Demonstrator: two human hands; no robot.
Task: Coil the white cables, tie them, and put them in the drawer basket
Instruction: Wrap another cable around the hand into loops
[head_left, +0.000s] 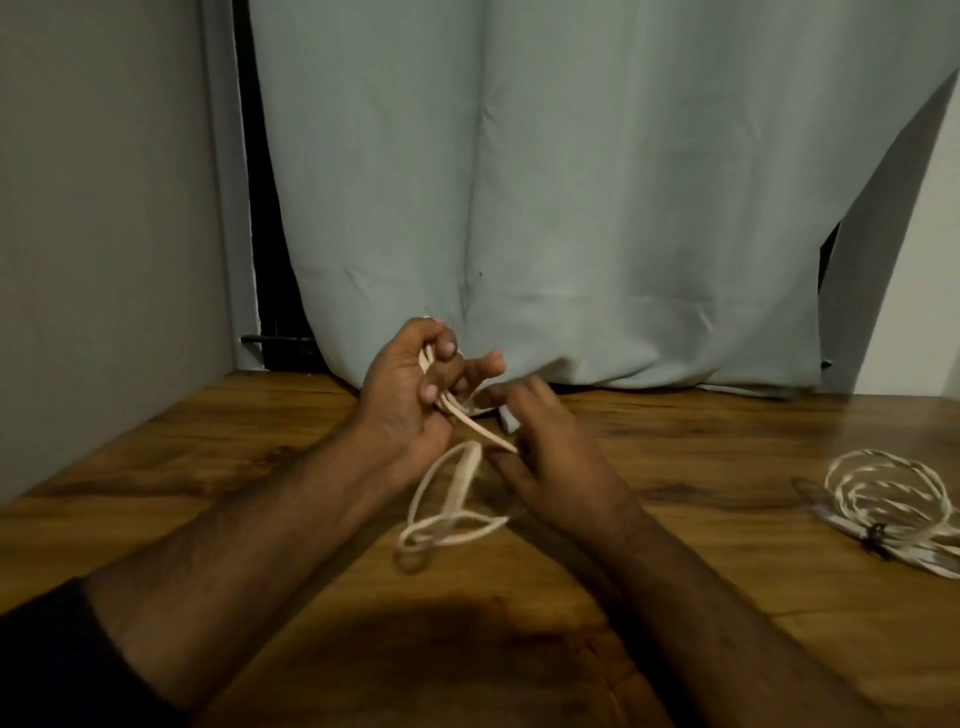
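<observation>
A white cable (451, 512) runs between both hands above the wooden table (701, 441). My left hand (410, 395) grips several strands of it near the back, fingers curled around them. My right hand (545, 447) pinches a strand that stretches from the left hand. Loose loops of the same cable hang down and rest on the table between my wrists. A small white plug (509, 420) shows between the hands. A second white cable (893, 499), coiled and bound with a dark tie, lies at the right edge of the table. No drawer basket is in view.
A pale green curtain (597, 182) hangs behind the table and touches its back edge. A grey wall (104, 234) closes the left side. A dark gap shows between wall and curtain.
</observation>
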